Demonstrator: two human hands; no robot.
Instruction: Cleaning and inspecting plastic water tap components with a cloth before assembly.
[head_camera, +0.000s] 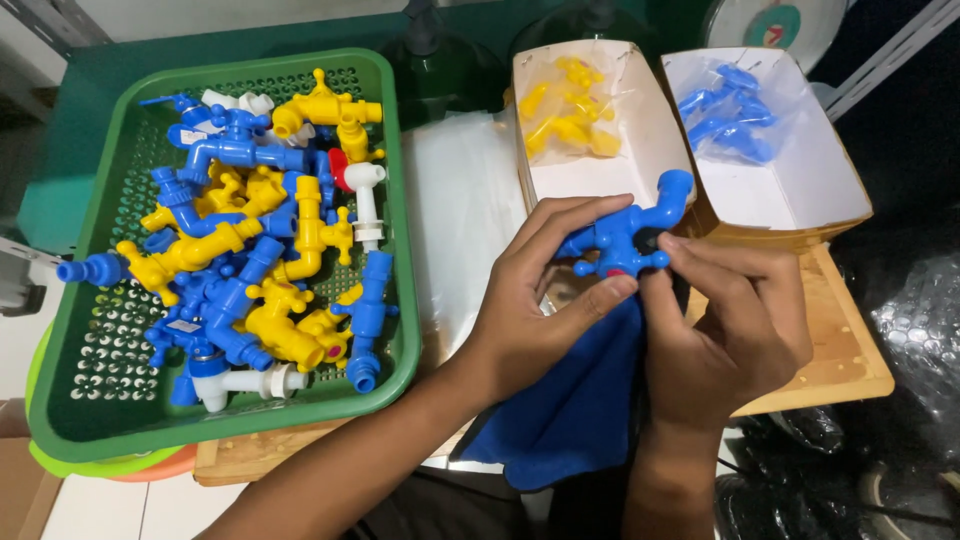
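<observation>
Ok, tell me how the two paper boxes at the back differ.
The left box holds yellow plastic taps in clear bags, while the right box holds blue ones. The left box stands right behind the blue tap that both hands grip, the left hand and the right hand; the right box sits off to the side, at the board's corner. Both are white inside, open-topped, and touch side by side.

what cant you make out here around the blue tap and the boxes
Head view only:
- Blue tap: its underside and part of its body are covered by the left hand and right hand.
- Blue cloth: mostly hidden under both hands.
- Bagged blue taps in the right box: blurred by the plastic, count unclear.
- Green basket: lower taps buried under the pile.
</observation>
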